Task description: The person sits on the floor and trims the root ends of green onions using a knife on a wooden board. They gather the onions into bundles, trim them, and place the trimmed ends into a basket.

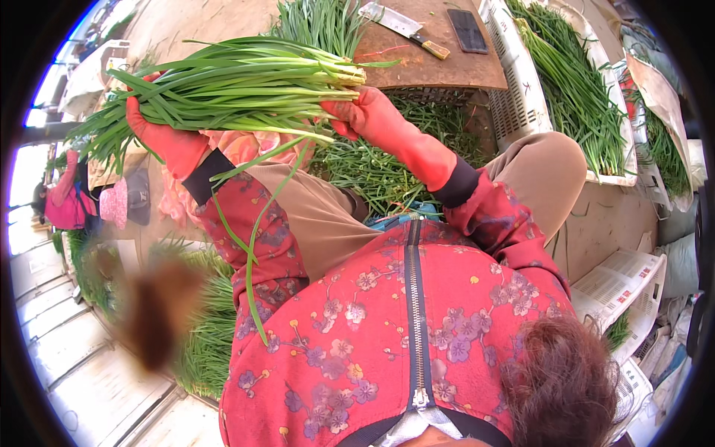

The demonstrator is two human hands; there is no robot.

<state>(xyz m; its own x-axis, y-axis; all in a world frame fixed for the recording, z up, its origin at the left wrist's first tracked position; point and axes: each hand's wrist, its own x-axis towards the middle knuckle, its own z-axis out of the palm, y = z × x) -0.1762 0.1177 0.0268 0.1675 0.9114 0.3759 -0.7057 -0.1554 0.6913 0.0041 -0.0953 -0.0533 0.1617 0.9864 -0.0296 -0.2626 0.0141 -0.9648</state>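
Red rubber gloves cover both hands. A large bunch of garlic chives (246, 89) lies crosswise before me, pale cut ends to the right and leafy tips to the left. My left hand (170, 139) grips it from below near the leafy end. At the stem ends, the curled fingers of my right hand (385, 120) hold some stalks; its fingertips are partly hidden. A few long loose blades (251, 246) dangle from the bunch over my left sleeve. Under my right forearm, loose chive scraps (368, 167) are heaped between my knees.
On a brown board (385, 70) lie a cleaver (402, 25), a phone (468, 31) and more chives (324, 25). A white plastic crate (516, 84) of chives stands to the right. More chives (206, 329) lie at left. Another white crate (620, 279) sits at lower right.
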